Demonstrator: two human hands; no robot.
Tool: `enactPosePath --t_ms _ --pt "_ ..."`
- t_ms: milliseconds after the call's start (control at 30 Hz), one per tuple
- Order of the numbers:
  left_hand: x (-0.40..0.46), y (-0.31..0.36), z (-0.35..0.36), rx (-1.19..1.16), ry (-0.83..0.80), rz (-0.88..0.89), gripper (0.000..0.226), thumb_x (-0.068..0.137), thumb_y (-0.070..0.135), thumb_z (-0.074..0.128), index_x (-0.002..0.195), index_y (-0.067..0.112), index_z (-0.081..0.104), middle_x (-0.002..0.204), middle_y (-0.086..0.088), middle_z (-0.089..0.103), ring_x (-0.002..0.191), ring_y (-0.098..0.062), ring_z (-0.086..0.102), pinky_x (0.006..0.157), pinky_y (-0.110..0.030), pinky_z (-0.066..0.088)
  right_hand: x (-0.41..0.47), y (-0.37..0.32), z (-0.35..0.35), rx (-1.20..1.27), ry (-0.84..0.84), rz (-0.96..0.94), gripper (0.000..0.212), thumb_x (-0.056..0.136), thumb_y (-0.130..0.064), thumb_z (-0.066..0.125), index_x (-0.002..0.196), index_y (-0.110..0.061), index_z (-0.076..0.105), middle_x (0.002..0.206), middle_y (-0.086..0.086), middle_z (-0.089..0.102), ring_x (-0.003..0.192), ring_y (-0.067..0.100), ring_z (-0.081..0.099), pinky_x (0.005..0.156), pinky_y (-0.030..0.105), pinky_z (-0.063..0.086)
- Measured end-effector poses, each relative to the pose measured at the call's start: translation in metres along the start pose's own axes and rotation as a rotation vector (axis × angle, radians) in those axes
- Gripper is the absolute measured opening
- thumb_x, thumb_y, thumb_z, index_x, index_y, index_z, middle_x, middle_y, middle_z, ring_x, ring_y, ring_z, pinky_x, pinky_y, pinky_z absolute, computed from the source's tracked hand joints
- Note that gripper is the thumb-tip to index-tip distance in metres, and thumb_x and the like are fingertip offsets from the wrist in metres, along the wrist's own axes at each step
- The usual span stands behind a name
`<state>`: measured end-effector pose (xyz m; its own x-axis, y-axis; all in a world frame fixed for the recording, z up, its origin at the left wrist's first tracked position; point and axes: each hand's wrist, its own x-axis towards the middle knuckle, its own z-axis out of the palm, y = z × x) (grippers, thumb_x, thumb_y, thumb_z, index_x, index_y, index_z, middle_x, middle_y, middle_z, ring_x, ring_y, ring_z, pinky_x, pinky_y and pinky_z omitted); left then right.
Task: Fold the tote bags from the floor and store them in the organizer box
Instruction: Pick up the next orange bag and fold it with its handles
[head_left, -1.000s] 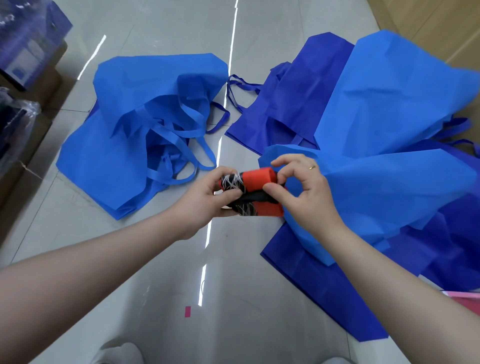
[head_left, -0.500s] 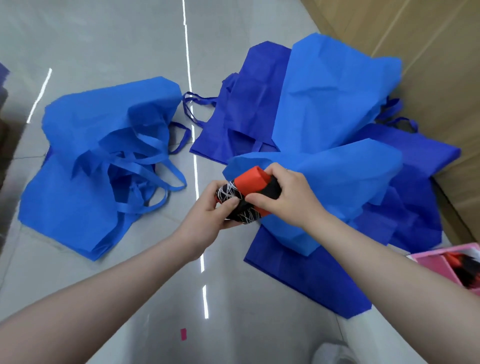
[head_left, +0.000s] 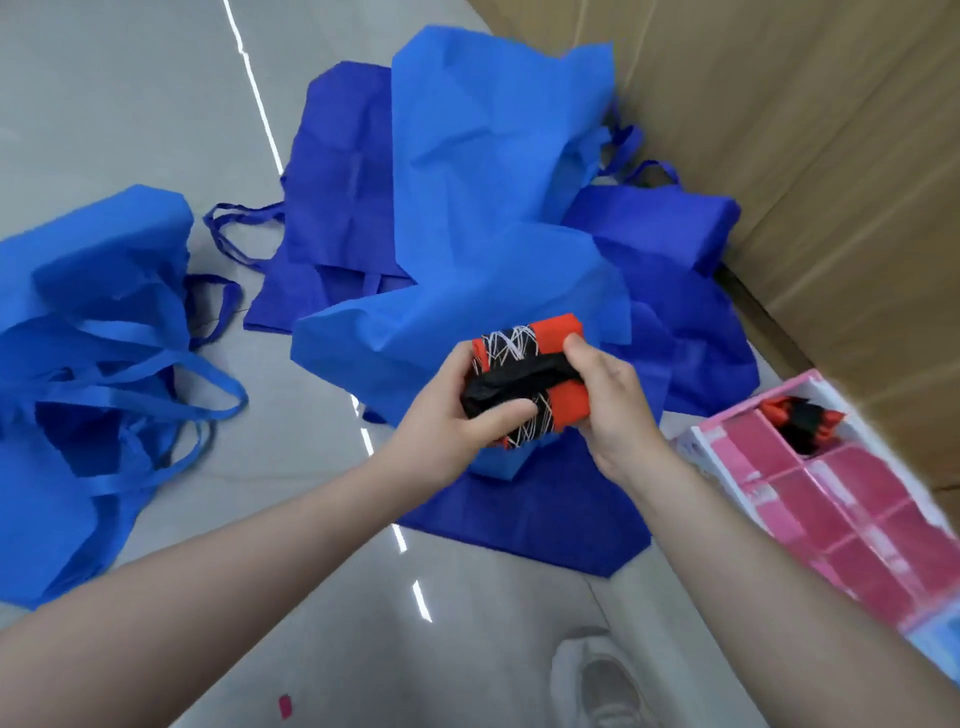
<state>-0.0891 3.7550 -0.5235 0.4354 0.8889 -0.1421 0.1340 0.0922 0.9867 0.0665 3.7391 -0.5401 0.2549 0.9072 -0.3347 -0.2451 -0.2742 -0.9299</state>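
Both hands (head_left: 535, 405) grip the folded tote bag (head_left: 530, 379) — long axis tilted, upper-right to lower-left.

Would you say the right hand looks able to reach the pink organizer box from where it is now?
Probably yes: the organizer box lies just beside the right hand with nothing between them, though that hand is gripping the folded red and black bag.

Both forearms bare — no sleeves in view; white-and-grey sneaker (head_left: 602, 680) on foot at bottom edge.
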Motion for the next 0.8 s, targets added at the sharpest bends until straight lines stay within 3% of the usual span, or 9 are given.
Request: enactPosePath --t_ms 67,133,167,267,333,433,567,700,800 --pt "0.014 0.000 0.033 0.082 -0.044 -0.013 0.031 0.075 0.027 0.067 0.103 0.030 0.054 0.092 0.015 0.064 0.087 -0.006 0.061 0.081 -0.028 0.053 -0.007 -0.003 -0.036 -0.017 0.066 -0.014 0.029 0.085 -0.039 0.055 0.093 -0.013 0.065 0.087 0.005 0.066 0.081 0.016 0.060 0.074 0.033 0.047" --pt "0.025 -0.005 0.068 0.114 -0.078 -0.032 0.030 0.076 0.027 0.068 0.102 0.030 0.055 0.094 0.012 0.065 0.092 -0.011 0.062 0.086 -0.034 0.052 -0.018 -0.003 -0.074 -0.116 0.088 -0.072 0.024 0.093 -0.029 0.055 0.115 -0.022 0.053 0.108 -0.001 0.061 0.097 0.009 0.058 0.088 0.025 0.045" --pt "0.031 -0.010 0.085 0.129 -0.088 -0.029 0.028 0.078 0.024 0.069 0.101 0.030 0.054 0.094 0.011 0.065 0.091 -0.010 0.062 0.085 -0.033 0.051 -0.023 -0.002 -0.092 -0.164 0.082 -0.082 0.033 0.094 -0.021 0.055 0.124 -0.027 0.043 0.114 -0.005 0.057 0.102 0.003 0.056 0.090 0.019 0.044" --pt "0.040 -0.025 0.133 0.215 -0.127 -0.009 0.031 0.083 0.016 0.068 0.104 0.031 0.051 0.092 0.018 0.063 0.083 0.005 0.059 0.077 -0.014 0.047 -0.034 0.009 -0.140 -0.305 0.112 -0.075 0.046 0.088 -0.010 0.063 0.123 -0.027 0.038 0.114 -0.010 0.055 0.099 -0.008 0.056 0.085 0.015 0.045" --pt "0.046 -0.040 0.161 0.273 -0.177 -0.034 0.037 0.084 0.017 0.068 0.113 0.029 0.049 0.095 0.020 0.060 0.082 0.010 0.057 0.070 -0.004 0.041 -0.034 0.018 -0.170 -0.410 0.186 -0.062 0.044 0.084 -0.012 0.068 0.121 -0.017 0.047 0.112 -0.003 0.060 0.103 0.005 0.059 0.090 0.028 0.047" --pt "0.057 -0.069 0.191 0.445 -0.248 -0.087 0.052 0.086 0.024 0.066 0.132 0.023 0.042 0.117 0.005 0.054 0.094 -0.005 0.055 0.077 -0.013 0.041 -0.028 0.028 -0.218 -0.615 0.291 -0.069 0.048 0.079 -0.015 0.074 0.120 -0.013 0.049 0.117 0.004 0.058 0.107 0.018 0.056 0.093 0.032 0.045" --pt "0.073 -0.103 0.220 0.715 -0.370 -0.068 0.054 0.089 0.027 0.063 0.137 0.018 0.040 0.140 -0.003 0.035 0.118 -0.019 0.046 0.092 -0.028 0.042 -0.017 0.039 -0.268 -0.962 0.449 -0.142 0.048 0.075 -0.019 0.076 0.115 -0.010 0.052 0.115 0.006 0.055 0.105 0.022 0.051 0.078 0.023 0.034" --pt "0.086 -0.116 0.240 0.862 -0.395 -0.094 0.057 0.089 0.031 0.061 0.140 0.024 0.036 0.152 -0.003 0.016 0.133 -0.024 0.029 0.093 -0.037 0.042 0.000 0.051 -0.281 -1.141 0.325 -0.170 0.050 0.076 -0.023 0.075 0.119 -0.011 0.052 0.120 0.008 0.052 0.110 0.026 0.048 0.077 0.029 0.037" --pt "0.094 -0.120 0.242 1.139 -0.469 0.003 0.055 0.093 0.037 0.053 0.143 0.028 0.032 0.153 0.001 0.017 0.130 -0.027 0.031 0.091 -0.037 0.041 0.015 0.057 -0.279 -1.372 0.198 -0.173 0.051 0.080 -0.026 0.072 0.125 -0.018 0.049 0.127 0.005 0.048 0.114 0.027 0.045 0.084 0.036 0.041"
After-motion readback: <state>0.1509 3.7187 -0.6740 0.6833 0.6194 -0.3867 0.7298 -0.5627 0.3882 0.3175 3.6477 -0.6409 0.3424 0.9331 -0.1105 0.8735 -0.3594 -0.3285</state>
